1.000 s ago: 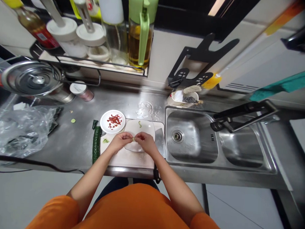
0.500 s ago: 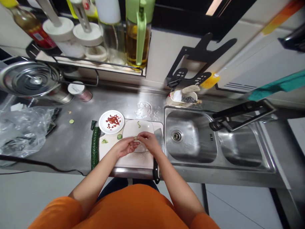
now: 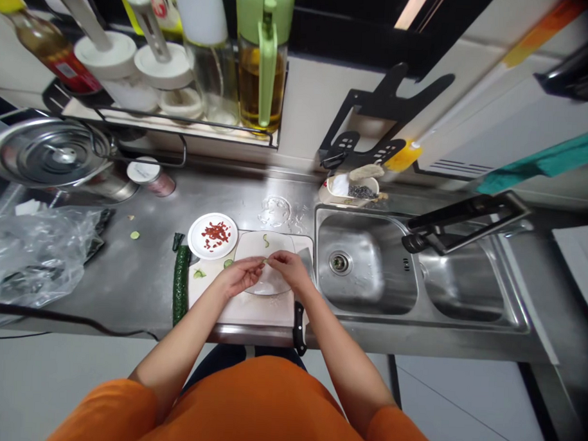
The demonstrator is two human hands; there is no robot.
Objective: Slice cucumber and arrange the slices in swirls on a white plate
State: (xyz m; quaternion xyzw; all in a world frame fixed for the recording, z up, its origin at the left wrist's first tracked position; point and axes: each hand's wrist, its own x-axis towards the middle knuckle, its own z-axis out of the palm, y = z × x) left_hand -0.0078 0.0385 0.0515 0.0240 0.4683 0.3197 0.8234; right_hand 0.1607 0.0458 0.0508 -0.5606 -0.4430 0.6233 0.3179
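My left hand [image 3: 241, 276] and my right hand [image 3: 290, 270] meet fingertip to fingertip above a clear-edged pale plate [image 3: 267, 286]. Both are closed in a pinch on a small, pale green cucumber slice [image 3: 265, 262], mostly hidden by the fingers. On the plate's far part rests a curved cucumber slice [image 3: 266, 241]. Under the plate lies a white cutting board [image 3: 256, 314], with a cucumber end [image 3: 229, 263] and green scraps [image 3: 199, 274] on its left. A long cucumber [image 3: 180, 286] lies along the board's left edge. At the right, a knife [image 3: 299, 327] has its black handle toward me.
A white dish [image 3: 191, 237] of chopped red pieces touches the board's far left. The double sink [image 3: 369, 265] with a black tap [image 3: 448, 219] is on the right. A plastic bag [image 3: 37, 250] and lidded pot [image 3: 59, 154] stand left; a bottle rack [image 3: 181, 125] hangs above.
The fingertips have shifted slightly and the slice between them shows at a different angle. My view has moved a little, so the surroundings sit slightly farther left.
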